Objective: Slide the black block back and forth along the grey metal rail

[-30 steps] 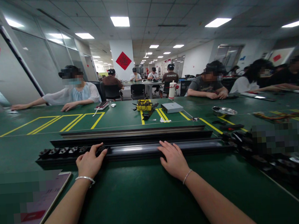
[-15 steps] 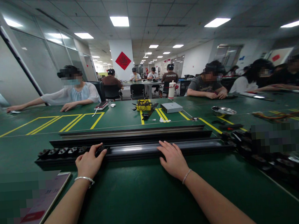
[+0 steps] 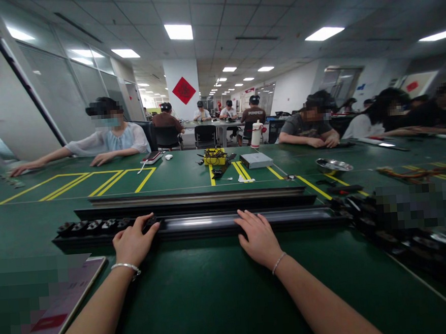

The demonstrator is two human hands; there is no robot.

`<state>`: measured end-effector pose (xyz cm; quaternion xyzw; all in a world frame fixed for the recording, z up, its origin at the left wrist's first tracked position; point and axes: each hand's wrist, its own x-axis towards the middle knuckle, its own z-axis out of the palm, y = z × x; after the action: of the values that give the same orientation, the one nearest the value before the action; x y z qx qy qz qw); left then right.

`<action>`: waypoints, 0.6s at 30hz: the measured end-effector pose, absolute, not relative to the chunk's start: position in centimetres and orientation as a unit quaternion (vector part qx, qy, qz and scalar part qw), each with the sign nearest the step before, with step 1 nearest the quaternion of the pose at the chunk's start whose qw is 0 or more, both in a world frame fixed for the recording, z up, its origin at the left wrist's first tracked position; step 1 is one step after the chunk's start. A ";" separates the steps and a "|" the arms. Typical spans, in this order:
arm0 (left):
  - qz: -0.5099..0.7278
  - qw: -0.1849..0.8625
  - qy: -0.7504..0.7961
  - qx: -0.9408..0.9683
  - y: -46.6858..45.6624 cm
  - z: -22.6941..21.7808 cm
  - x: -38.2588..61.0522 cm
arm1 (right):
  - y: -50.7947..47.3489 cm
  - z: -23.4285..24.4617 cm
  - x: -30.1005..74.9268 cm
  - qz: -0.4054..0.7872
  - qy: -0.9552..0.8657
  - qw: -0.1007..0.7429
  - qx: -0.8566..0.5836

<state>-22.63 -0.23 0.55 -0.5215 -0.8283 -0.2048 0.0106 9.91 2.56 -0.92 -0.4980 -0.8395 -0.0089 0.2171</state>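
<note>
A long black channel (image 3: 212, 232) lies crosswise on the green table in front of me, with a shiny strip (image 3: 207, 221) along its inside. Several black blocks with pale faces (image 3: 93, 225) sit in a row at its left end. My left hand (image 3: 134, 240) reaches over the right end of that row, thumb and fingers around a black block (image 3: 150, 222) that they partly cover. Resting on the channel's near edge, right of its middle, my right hand (image 3: 259, 238) has its fingers stretched out and holds nothing.
Two more long rails (image 3: 195, 206) lie just behind the channel. Dark blocks (image 3: 363, 213) are heaped at right. A purple-printed flat item (image 3: 70, 310) is at near left. Farther off are a metal bowl (image 3: 333, 166), grey box (image 3: 256, 160), yellow box with cables (image 3: 214, 157) and seated co-workers.
Both my hands and the channel stay in place. At far left, a co-worker's hand has shifted slightly, and small pale items now show on the table beside it.
</note>
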 end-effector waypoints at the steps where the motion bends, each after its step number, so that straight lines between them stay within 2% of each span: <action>1: -0.205 0.011 -0.828 -0.522 -0.2 0.5 -22.7 | 2.6 -0.9 9.9 -0.009 -0.839 0.218 -0.498; 18: -0.181 0.041 -0.831 -0.525 -0.6 0.7 -22.2 | 2.6 -1.0 10.0 -0.014 -0.840 0.221 -0.495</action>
<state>-22.15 -0.55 0.69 -0.5246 -0.8310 -0.1806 0.0406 9.96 2.63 -1.03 -0.4949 -0.8403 -0.0143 0.2210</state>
